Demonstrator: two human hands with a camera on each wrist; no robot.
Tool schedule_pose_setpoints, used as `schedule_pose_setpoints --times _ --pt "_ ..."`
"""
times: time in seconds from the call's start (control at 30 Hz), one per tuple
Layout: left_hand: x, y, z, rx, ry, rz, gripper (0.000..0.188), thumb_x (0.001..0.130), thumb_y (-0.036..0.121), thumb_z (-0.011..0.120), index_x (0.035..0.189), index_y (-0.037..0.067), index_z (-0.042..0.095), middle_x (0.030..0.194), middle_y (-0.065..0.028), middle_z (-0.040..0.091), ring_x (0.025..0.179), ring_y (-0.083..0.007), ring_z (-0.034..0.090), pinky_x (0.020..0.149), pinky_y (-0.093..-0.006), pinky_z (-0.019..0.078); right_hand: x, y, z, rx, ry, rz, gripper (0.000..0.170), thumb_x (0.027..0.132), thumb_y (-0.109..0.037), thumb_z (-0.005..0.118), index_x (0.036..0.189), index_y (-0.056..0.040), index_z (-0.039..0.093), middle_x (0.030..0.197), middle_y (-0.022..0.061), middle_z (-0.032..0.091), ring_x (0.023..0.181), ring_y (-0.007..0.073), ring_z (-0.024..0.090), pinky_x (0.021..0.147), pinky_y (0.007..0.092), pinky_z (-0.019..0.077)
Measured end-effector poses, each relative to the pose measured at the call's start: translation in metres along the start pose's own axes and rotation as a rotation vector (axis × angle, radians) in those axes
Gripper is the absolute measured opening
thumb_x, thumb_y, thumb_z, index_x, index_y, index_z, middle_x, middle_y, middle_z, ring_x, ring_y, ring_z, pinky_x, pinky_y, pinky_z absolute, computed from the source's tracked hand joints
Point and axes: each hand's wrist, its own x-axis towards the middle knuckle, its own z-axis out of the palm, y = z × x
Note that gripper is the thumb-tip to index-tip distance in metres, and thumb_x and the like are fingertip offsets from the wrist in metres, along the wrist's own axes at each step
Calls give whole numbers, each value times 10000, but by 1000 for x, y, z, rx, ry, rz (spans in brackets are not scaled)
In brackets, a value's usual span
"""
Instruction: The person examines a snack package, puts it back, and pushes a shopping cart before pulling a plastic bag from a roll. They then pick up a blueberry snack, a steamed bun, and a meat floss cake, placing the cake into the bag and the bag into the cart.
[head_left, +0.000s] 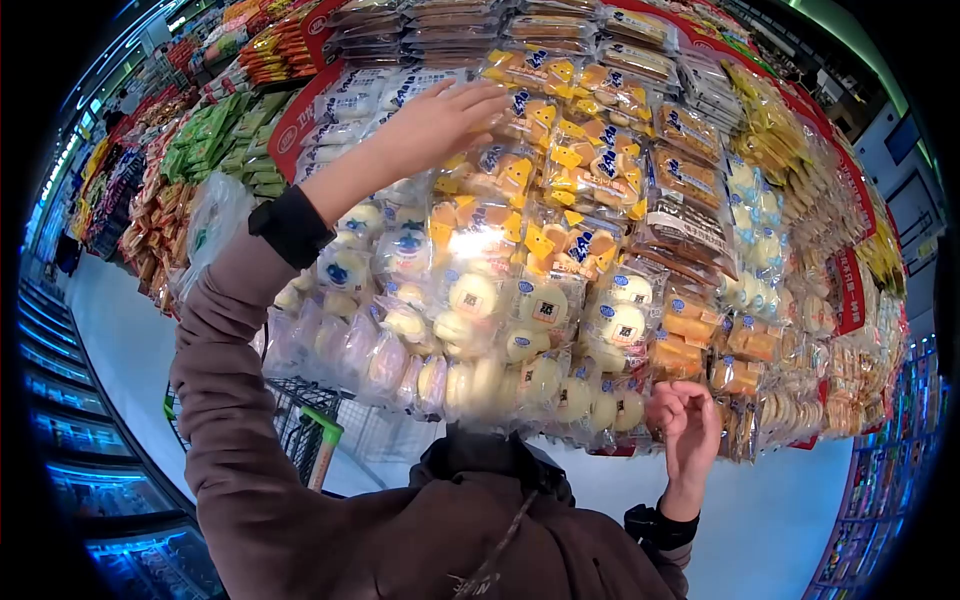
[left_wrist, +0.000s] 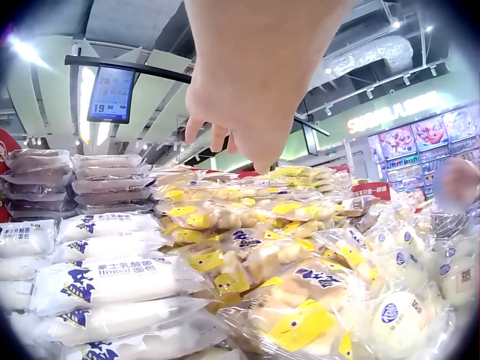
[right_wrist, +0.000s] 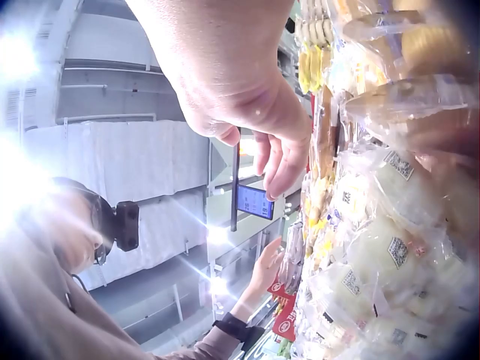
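Observation:
My left hand (head_left: 438,125) reaches across the bread display, its fingers extended over clear bags with yellow printing (head_left: 595,165). In the left wrist view the same hand (left_wrist: 251,82) hangs above those yellow-printed bags (left_wrist: 300,315), holding nothing. White packs of bread (left_wrist: 127,277) with blue lettering are stacked on the left side there. At the display's near edge is my right hand (head_left: 690,425), fingers loosely bent and nothing between them. Beside it lie bags of orange-brown cakes (head_left: 690,322) and wrapped round pale pastries (head_left: 540,305).
A shopping cart with a green handle (head_left: 322,440) stands at the near left. Green snack packs (head_left: 205,140) and a clear plastic bag (head_left: 218,215) are to the left. Red signs (head_left: 850,290) edge the display. A price screen (left_wrist: 111,95) hangs overhead.

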Motion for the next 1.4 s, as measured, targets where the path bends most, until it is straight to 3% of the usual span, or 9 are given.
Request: schedule_pose_setpoints --times 0.1,0.43,0.83,1.0,1.13,1.27,1.4 --pt "-5 16 -19 -42 36 -8 467 846 239 559 1268 108 405 1289 -72 438 1180 -252 423 980 -382 340 -4 0 -11 40 44 -15 441 904 -330 403 1056 75 492 1002 223 583 878 273 602 755 343 481" --pt "-36 58 -84 -27 273 -334 428 844 236 559 1229 91 439 1262 -88 469 1108 -287 481 907 -368 399 -6 -8 -27 1 33 31 518 877 -393 417 1234 -17 400 1146 155 525 915 238 554 712 322 473" --pt "-139 122 -133 -5 131 -701 415 843 169 548 1223 51 428 1278 -122 453 1116 -310 477 905 -364 402 1 -1 -33 37 -211 135 527 882 -404 385 1250 -26 395 1163 144 508 947 240 531 711 327 467" --pt "-174 129 -147 -135 197 -807 392 834 136 550 1202 48 448 1253 -141 470 1126 -317 476 926 -355 387 -6 2 -17 12 -280 93 544 869 -429 405 1233 -26 405 1167 150 516 934 236 540 711 319 460" --pt "-205 141 -169 -149 227 -811 380 800 59 552 1173 48 479 1220 -138 499 1116 -313 486 923 -352 386 -23 7 9 68 -304 39 548 834 -434 472 1161 5 447 1072 194 540 887 287 571 685 345 491" --pt "-249 163 -190 -179 200 -853 380 797 59 549 1170 46 481 1211 -143 506 1110 -310 492 916 -350 391 -50 22 41 115 -472 99 521 826 -427 488 1094 19 495 1025 215 556 842 313 587 700 371 491" --pt "-301 186 -208 -227 163 -918 396 774 49 557 1161 24 480 1191 -155 519 1094 -312 502 919 -363 385 -77 46 77 141 -513 200 503 831 -401 495 1095 27 496 1055 220 553 885 319 585 735 393 483"
